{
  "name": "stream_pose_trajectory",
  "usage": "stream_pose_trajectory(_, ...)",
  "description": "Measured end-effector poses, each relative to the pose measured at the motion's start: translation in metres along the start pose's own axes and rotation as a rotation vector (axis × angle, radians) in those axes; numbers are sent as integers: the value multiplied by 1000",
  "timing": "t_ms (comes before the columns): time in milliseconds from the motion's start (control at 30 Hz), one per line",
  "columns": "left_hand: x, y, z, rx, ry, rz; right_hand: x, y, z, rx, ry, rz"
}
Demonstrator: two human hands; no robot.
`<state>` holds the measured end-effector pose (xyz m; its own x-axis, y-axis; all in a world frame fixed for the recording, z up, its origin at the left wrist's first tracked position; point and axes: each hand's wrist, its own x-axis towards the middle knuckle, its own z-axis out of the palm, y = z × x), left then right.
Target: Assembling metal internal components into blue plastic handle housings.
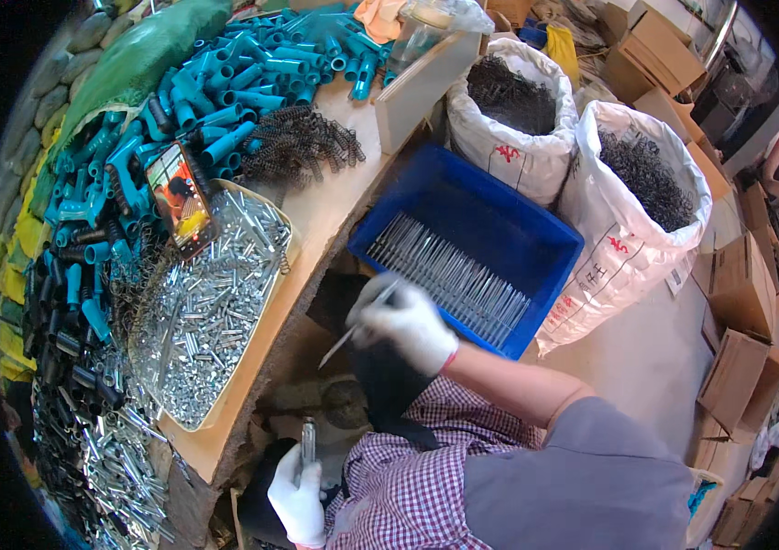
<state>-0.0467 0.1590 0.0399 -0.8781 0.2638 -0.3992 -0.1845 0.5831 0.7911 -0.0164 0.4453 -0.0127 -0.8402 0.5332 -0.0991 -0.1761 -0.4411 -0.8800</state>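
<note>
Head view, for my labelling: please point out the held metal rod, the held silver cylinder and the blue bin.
Metal rod [335, 349]: head view, on the shaft jutting from the right hand [406, 325].
Silver cylinder [308, 442]: head view, on its part above the left hand [299, 500].
Blue bin [488, 214]: head view, on its bare inside.

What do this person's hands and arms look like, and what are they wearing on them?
The left hand and right hand both wear white gloves; the right one has a thin reddish edge at the wrist. A plain grey sleeve stops above the right forearm, leaving it bare. The left arm is mostly out of view.
</note>
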Motion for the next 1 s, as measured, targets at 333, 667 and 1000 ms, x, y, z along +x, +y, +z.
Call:
stream_pose_trajectory(333, -14, -8, -27, -295, 351, 182, -53, 75, 100, 481, -707, 641)
stream_pose_trajectory(667, -39, -38, -64, -361, 463, 161, -54, 25, 145, -293, -896, 622)
stream_pose_trajectory(1000, -46, -57, -72, -290, 489, 179, -55, 49, 153, -617, -955, 112)
